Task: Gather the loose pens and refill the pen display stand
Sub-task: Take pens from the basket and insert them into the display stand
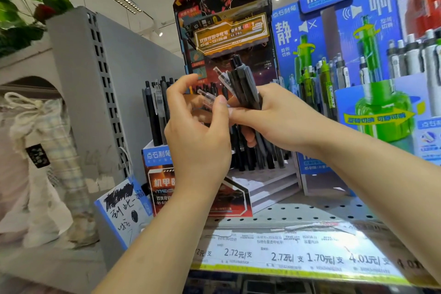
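My right hand [274,117] grips a bundle of dark and clear pens [243,83], their clicker ends pointing up in front of the pen display stand [224,31]. My left hand [195,131] pinches one clear-topped pen [210,98] between thumb and fingers, right beside the bundle. The stand is a red, black and orange cardboard unit with stepped tiers. A few black and grey pens [156,107] stand in its left side, and more dark pens [253,153] stand behind my hands.
A blue display [372,93] of green and white pens stands directly to the right. A grey perforated end panel [105,93] rises on the left. A handwritten card [124,210] leans at the stand's foot. Price labels [286,255] line the pegboard shelf's front edge.
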Available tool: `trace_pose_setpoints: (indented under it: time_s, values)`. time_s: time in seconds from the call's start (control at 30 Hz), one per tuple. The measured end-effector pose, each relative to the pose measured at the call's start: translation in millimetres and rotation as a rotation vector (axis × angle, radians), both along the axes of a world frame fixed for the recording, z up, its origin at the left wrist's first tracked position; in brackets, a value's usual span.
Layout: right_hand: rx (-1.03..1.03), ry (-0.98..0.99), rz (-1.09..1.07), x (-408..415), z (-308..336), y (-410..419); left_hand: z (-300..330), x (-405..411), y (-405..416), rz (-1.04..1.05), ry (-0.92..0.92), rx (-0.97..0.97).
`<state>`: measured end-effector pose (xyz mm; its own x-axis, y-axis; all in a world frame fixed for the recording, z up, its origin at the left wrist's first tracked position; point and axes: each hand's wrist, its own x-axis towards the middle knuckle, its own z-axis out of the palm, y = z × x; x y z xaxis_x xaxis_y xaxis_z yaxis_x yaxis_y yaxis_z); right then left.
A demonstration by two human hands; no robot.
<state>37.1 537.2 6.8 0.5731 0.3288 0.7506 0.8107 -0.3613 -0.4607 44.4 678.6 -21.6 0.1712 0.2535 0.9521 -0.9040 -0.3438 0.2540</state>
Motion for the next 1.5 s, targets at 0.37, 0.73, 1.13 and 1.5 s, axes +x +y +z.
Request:
trace_pose_setpoints:
  time_s: [0.37, 0.73, 1.13, 1.5]
  values:
    - [0.684, 0.015, 0.046, 2, 19, -13, 0, -1, 1, -0.136, 0.058, -0.05]
    - [0.679, 0.088, -0.127, 13, 18, -21, -4, -2, -5, 0.09, 0.084, 0.203]
    - [0.567, 0.157, -0.161, 25, 17, -21, 0, -3, -3, -0.021, 0.219, 0.367]
    - [0.575, 0.158, -0.06, 19, 16, -19, 24, 2, -11, -0.046, 0.542, 0.75]
